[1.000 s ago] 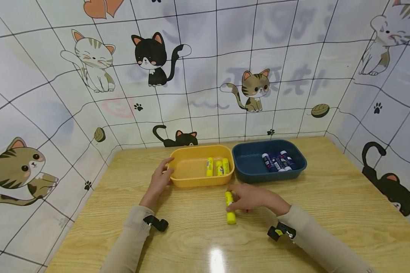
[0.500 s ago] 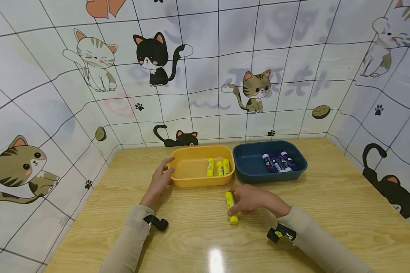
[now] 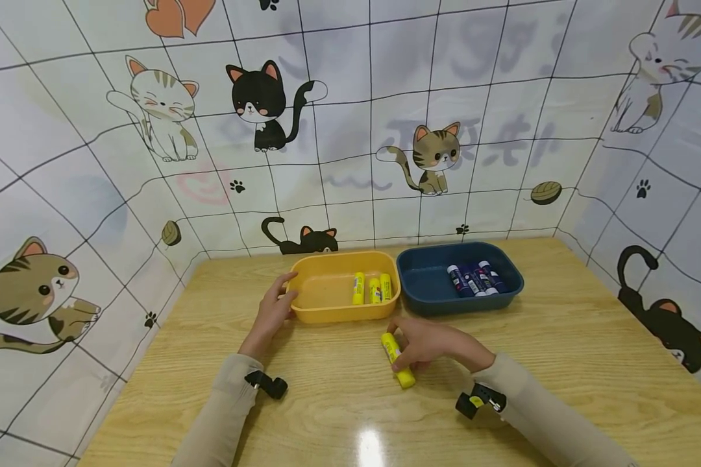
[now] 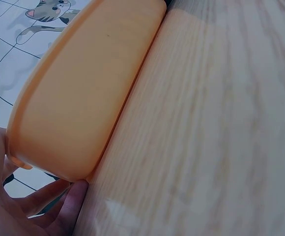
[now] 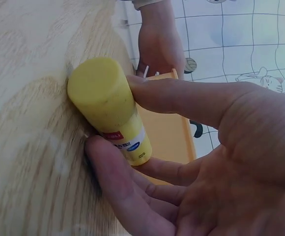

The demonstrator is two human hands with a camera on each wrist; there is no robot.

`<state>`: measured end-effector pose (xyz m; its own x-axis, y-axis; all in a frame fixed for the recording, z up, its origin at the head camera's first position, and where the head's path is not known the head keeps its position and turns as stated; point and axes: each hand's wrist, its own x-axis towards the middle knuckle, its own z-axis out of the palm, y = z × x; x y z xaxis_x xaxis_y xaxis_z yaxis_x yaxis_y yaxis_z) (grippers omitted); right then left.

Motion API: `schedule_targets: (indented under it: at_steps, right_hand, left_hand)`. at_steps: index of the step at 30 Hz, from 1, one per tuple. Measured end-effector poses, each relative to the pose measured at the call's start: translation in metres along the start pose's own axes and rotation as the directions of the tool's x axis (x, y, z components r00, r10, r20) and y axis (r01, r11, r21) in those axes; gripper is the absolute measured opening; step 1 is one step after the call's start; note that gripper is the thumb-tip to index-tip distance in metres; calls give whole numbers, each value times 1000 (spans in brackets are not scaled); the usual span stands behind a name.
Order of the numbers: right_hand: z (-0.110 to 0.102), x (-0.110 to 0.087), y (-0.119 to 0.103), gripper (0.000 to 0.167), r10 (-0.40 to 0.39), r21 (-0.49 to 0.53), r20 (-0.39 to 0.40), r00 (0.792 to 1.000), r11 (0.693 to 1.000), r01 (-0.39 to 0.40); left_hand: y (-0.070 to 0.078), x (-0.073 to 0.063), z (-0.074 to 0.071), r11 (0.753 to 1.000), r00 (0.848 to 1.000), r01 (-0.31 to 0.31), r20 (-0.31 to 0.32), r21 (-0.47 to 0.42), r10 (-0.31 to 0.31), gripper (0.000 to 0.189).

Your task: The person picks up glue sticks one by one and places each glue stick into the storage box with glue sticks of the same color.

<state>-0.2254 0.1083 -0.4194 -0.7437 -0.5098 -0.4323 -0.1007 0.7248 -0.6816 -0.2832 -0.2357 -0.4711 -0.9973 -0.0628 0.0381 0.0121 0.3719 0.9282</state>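
My right hand (image 3: 429, 342) pinches a yellow glue stick (image 3: 398, 360) low over the table, in front of the yellow bin (image 3: 333, 314). In the right wrist view the thumb presses one side of the glue stick (image 5: 100, 88) and fingertips lie along the other; its flat end faces the camera, with a red and blue label farther along. At the bin's left end my left hand (image 3: 272, 312) holds the rim. In the left wrist view its fingers (image 4: 73, 201) touch the yellow bin (image 4: 83, 88) down by its base. Several yellow glue sticks (image 3: 359, 289) lie inside it.
A dark blue bin (image 3: 420, 305) stands right beside the yellow one, holding several dark blue glue sticks (image 3: 467, 283). Both stand on the wooden table (image 3: 304, 402), toward its back edge. Behind rises a wall covering (image 3: 350, 130) printed with cats and grid lines.
The yellow glue stick has turned in my right hand's fingers; its near end has swung to the right. My left hand keeps its place on the bin.
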Motion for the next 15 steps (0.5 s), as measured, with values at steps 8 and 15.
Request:
schedule_targets:
  at_steps: [8,15]
  right_hand:
    - [-3,2,4,70,-34,114,1,999,993,34]
    - [-6,2,4,69,-156,114,-24,987,981,158]
  left_hand:
    - [-1,0,1,1000,1000,2,-6,3,-2,47]
    - [-1,0,0,1000,1000,8,0,1,-8,47]
